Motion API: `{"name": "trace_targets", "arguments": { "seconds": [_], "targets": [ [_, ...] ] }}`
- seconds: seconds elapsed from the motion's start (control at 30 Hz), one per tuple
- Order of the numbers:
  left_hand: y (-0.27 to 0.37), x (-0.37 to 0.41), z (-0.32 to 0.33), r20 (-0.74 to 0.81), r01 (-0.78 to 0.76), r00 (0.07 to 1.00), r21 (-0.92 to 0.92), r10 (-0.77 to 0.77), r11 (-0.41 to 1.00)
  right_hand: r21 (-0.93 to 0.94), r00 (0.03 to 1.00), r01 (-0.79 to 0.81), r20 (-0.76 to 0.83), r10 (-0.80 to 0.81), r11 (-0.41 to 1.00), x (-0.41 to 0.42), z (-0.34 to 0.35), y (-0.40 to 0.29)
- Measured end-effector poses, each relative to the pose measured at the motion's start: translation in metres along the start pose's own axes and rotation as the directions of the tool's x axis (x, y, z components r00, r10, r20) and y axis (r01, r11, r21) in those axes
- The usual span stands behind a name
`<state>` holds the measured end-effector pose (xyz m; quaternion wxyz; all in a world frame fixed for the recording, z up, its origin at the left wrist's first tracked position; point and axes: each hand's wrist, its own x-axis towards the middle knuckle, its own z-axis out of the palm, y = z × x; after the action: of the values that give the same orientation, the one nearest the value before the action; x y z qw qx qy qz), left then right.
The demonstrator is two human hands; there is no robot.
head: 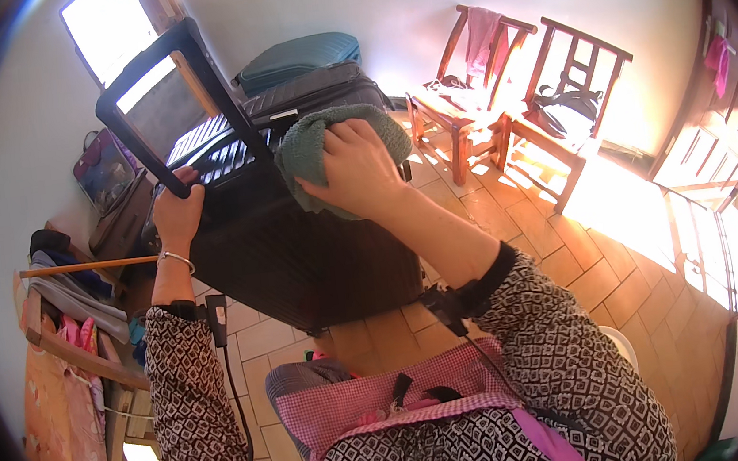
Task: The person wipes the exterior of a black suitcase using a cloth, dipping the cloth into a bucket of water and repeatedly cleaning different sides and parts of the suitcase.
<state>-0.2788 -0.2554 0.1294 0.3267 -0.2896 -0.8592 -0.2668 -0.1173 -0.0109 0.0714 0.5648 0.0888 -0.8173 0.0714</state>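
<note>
A large black hard-shell suitcase (305,263) stands upright on the floor in front of me. Its telescopic handle (111,125) is pulled out. My left hand (179,212) grips the lower left post of that handle, with a bracelet on the wrist. Under my right hand (359,161) is a folded green terry cloth (305,153), pressed on the suitcase's upper right edge. The fingers spread over the cloth and hide part of it. Cables run along both of my sleeves.
Behind stand a dark suitcase (365,91) and a teal one (302,60). Two wooden chairs (458,122) at the right hold straps and cloths. A wooden seat frame (74,355) with clothes and fabric is at the left. Sunlight falls on the tiled floor (568,258) near a door (725,156).
</note>
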Motion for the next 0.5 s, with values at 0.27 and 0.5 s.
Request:
{"name": "trace_targets", "arguments": {
  "seconds": [0.27, 0.5],
  "targets": [
    [-0.015, -0.003, 0.001, 0.029, 0.049, 0.998, 0.015, -0.049, 0.999, -0.025, 0.987, 0.070, 0.146, -0.066, 0.997, -0.054, -0.052, 0.032],
    [0.001, -0.012, -0.005, 0.034, 0.085, 0.996, 0.017, -0.085, 0.996, 0.389, 0.981, -0.149, 0.172, 0.087, 0.909, 0.066, -0.047, 0.045]
  ]
}}
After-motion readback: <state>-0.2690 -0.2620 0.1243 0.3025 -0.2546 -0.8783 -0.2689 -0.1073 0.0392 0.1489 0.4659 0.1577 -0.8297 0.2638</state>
